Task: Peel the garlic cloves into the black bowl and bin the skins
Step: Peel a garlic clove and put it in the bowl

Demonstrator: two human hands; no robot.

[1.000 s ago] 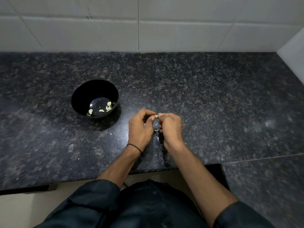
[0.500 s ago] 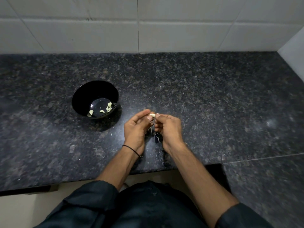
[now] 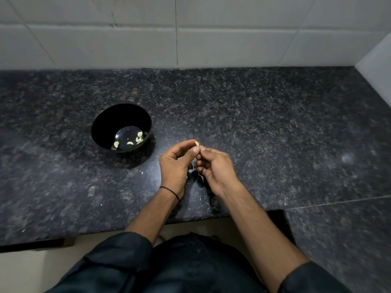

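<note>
Right now the garlic clove is held up off the countertop, roughly midway along its length and nearer the front edge than the back. The left hand pinches it between thumb and forefinger, its other fingers loosely curled. The right hand meets it from the other side, fingers curled in and tips closed on the clove's lower end (whether skin is still on it is too small to tell). Beneath the two hands something pale and shiny lies on the stone, mostly hidden. The black bowl stands upright to the left of the hands, apart from them, on the left half of the countertop, with several peeled cloves in its bottom. A thin black wristband circles the left wrist. A few pale flecks dot the stone near the bowl. Behind runs a tiled wall.
</note>
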